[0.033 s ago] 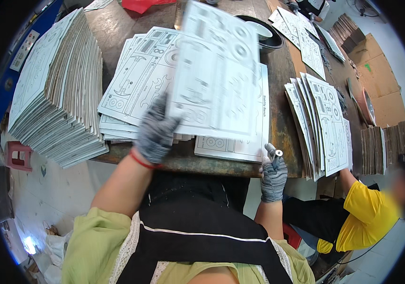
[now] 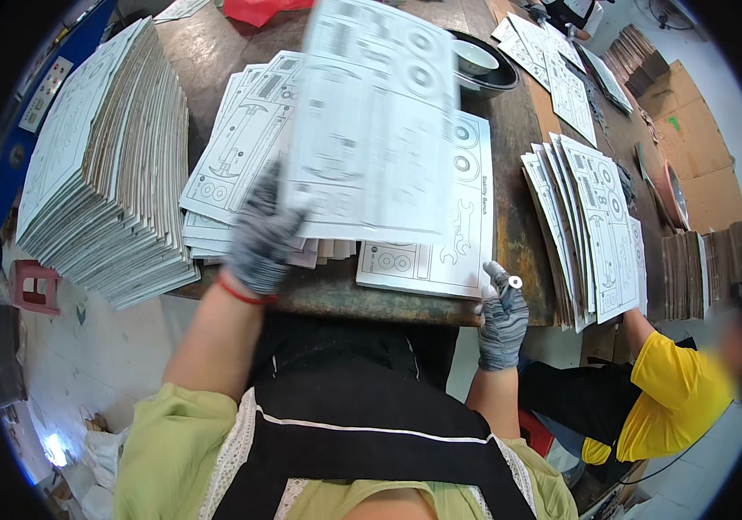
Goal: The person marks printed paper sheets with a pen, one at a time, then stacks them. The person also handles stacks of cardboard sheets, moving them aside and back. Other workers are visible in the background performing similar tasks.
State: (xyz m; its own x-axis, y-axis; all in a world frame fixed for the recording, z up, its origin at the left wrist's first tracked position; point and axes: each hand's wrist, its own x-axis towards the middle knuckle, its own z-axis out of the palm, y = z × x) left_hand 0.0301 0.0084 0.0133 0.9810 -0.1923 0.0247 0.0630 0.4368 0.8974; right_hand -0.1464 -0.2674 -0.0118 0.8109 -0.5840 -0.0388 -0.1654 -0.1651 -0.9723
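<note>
Lifted at a tilt above the bench, a white printed cardboard sheet point(image 2: 375, 130) with tool outlines is blurred by motion. My gloved left hand point(image 2: 264, 234) grips it by its near left corner, thumb on top. Under its right side lies a stack of similar printed sheets point(image 2: 462, 251), partly covered by it. Close to that stack's near right corner, my gloved right hand point(image 2: 503, 325) is closed around a small metal tool with a round, hollow-looking end point(image 2: 515, 282); the rest of it is hidden by the fingers. A fanned pile of printed sheets point(image 2: 224, 165) sits left of the lifted sheet.
A tall stack of cardboard sheets point(image 2: 120, 165) stands far left. Behind the lifted sheet is a black bowl point(image 2: 505, 76) with a white dish inside. More printed sheets point(image 2: 601, 225) stand at right, where a person in a yellow shirt point(image 2: 679, 390) sits, one arm reaching toward them.
My left hand has carried the sheet to the left, uncovering more of the stack beneath its right side. My right hand has hardly moved; the metal tool's end has shifted slightly.
</note>
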